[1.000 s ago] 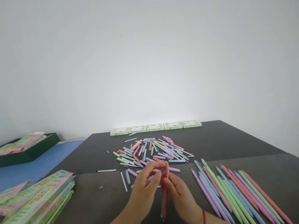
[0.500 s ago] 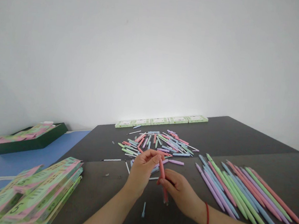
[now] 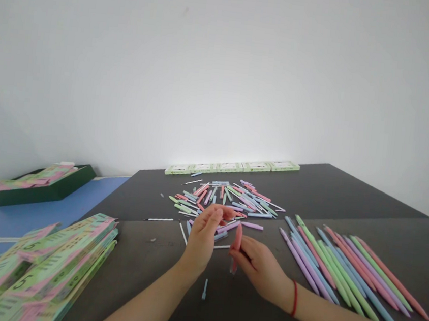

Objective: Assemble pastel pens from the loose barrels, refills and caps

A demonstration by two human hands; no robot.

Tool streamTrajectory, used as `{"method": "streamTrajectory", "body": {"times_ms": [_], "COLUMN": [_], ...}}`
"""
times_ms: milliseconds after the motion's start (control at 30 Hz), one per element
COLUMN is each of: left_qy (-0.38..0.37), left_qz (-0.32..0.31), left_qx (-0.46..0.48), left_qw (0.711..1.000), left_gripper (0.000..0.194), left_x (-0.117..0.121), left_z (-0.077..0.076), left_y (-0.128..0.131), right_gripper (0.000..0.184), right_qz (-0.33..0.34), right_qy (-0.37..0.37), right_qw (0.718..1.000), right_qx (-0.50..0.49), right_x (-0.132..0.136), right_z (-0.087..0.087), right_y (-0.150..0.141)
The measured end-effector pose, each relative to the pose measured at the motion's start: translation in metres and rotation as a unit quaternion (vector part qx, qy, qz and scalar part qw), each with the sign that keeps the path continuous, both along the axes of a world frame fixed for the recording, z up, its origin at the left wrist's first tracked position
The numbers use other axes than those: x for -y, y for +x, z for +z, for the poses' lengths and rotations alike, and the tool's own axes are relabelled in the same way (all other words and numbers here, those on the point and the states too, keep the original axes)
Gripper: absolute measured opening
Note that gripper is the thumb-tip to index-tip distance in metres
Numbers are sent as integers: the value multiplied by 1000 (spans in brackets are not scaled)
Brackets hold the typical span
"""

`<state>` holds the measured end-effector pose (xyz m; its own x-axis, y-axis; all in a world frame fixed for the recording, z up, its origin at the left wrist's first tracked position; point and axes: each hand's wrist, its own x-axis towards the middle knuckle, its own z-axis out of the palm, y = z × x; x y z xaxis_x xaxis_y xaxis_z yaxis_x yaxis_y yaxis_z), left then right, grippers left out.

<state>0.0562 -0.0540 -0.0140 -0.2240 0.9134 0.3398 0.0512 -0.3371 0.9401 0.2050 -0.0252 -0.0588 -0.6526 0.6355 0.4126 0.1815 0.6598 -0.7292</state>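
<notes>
Through the head view I look across a dark table [image 3: 131, 259] against a white wall [image 3: 223, 79], loose pen parts [image 3: 246, 199] scattered mid-table and long pens [image 3: 336, 265] lying at right. I see the right hand [image 3: 263, 275] pinching a pink pen [image 3: 238, 236] between thumb and fingers, just beside the left hand [image 3: 202, 238], whose fingers curl loosely; I can't tell whether they hold anything. The pen stands nearly upright, tapered on top, clear below.

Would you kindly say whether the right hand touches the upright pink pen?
Touching: the head view shows the right hand gripping the upright pink pen, thumb across it.
</notes>
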Motion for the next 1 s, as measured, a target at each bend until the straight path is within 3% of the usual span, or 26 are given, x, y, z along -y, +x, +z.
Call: {"method": "streamTrajectory", "body": {"times_ms": [233, 367, 533, 600, 767, 1000], "left_qy": [-9, -33, -135, -180, -226, -239], "left_qz": [9, -10, -156, -206, -247, -252], "left_qx": [1, -13, -65, -93, -142, -191], "left_qw": [1000, 999, 976, 957, 932, 918], "left_gripper": [28, 26, 16, 16, 33, 32], "left_x": [-4, -5, -1, 0, -3, -7], "left_z": [-3, -2, -6, -10, -17, -16], "left_y": [-1, -1, 3, 5, 2, -9], "right_gripper": [25, 22, 33, 37, 40, 40], "right_qz": [-69, -107, -101, -104, -106, -105], "right_qy": [-7, -80, -276, -312, -327, -348], "right_qw": [991, 979, 924, 906, 891, 874], "right_qx": [-114, -153, -245, -267, -295, -323], "right_x": [-3, -9, -22, -26, -29, -23], "right_z": [11, 15, 12, 10, 10, 11], "right_y": [5, 7, 4, 3, -1, -5]}}
